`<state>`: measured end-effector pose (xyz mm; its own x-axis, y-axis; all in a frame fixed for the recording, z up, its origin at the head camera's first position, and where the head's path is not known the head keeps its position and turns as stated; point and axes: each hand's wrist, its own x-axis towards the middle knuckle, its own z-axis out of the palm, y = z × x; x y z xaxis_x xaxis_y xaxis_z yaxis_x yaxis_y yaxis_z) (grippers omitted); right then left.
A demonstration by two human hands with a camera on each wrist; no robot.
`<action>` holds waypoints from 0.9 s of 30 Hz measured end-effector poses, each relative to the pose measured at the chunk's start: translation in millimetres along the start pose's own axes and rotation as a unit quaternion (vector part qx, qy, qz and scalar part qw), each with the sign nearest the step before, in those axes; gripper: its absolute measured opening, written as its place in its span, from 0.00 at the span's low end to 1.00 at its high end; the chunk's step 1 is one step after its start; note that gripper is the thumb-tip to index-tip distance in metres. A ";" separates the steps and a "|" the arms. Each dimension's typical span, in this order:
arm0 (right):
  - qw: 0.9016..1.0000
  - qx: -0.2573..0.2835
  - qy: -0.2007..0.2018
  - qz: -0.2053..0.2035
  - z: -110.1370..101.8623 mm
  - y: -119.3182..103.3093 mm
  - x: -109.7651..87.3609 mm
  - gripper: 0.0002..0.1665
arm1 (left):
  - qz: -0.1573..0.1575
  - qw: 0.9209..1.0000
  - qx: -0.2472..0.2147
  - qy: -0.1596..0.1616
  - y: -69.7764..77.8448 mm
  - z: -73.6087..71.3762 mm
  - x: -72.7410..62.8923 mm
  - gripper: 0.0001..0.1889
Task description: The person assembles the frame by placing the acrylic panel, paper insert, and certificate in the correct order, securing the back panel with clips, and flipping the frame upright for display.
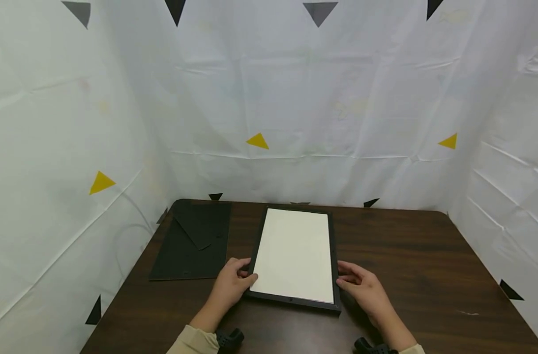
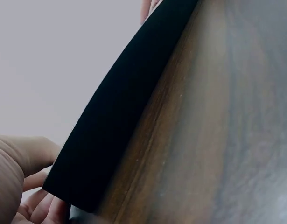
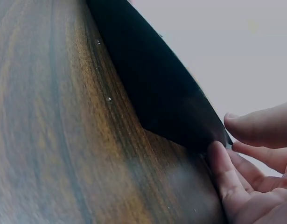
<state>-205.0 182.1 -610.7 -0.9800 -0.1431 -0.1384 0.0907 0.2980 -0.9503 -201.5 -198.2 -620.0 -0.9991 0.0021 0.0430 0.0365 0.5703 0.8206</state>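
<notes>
A black picture frame (image 1: 336, 275) with a white sheet (image 1: 295, 255) inside it lies across the middle of the wooden table. My left hand (image 1: 231, 282) grips its left side near the close corner, thumb over the rim and fingers against the outer side. At the opposite side, my right hand (image 1: 362, 287) holds the frame's edge between thumb and fingers. The wrist views show the dark outer side of the frame from low down, with the left fingers (image 2: 38, 205) and right fingers (image 3: 222, 168) at its corners. Whether the frame is slightly raised, I cannot tell.
A black backing board (image 1: 180, 258) with a stand flap (image 1: 191, 226) lies on the table (image 1: 410, 265), left of the frame. White sheeting (image 1: 295, 98) with black, grey and yellow triangles encloses the table's back and sides.
</notes>
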 end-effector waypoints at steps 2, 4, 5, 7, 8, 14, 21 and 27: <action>1.000 0.006 -0.001 0.000 -0.6 1.0 -0.6 0.35 | 0.003 1.000 0.001 -0.006 2.0 1.9 -0.2 0.30; 1.000 0.011 -0.003 -0.001 -0.8 2.2 -0.8 0.37 | 0.006 1.000 0.005 -0.014 3.0 3.2 -0.1 0.31; 1.000 0.009 -0.005 -0.003 -0.6 3.2 -0.6 0.38 | 0.004 1.000 0.006 -0.019 3.3 3.3 -0.3 0.32; 1.000 0.006 -0.006 -0.010 0.9 5.5 0.3 0.39 | 0.008 1.000 0.009 -0.028 2.6 2.4 -0.7 0.33; 1.000 0.003 -0.006 -0.014 2.1 6.3 0.7 0.40 | 0.010 0.999 0.013 -0.032 1.7 1.5 -0.9 0.33; 0.999 -0.034 0.011 -0.031 9.9 7.2 2.8 0.38 | 0.010 0.999 0.037 -0.001 0.3 -20.4 0.7 0.24; 0.997 -0.063 0.022 -0.034 10.3 3.2 4.0 0.36 | -0.052 0.982 0.129 0.130 -12.8 -85.2 2.7 0.19; 0.997 -0.072 0.016 -0.036 8.0 1.6 3.7 0.35 | -0.146 0.944 0.253 0.153 -43.4 -124.0 -8.1 0.37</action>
<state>-207.1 174.5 -615.0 -0.9882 -0.1403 -0.0608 -0.0039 0.4202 -0.9074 -192.2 -324.8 -585.3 -0.9085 -0.4092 0.0843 -0.3318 0.8292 0.4499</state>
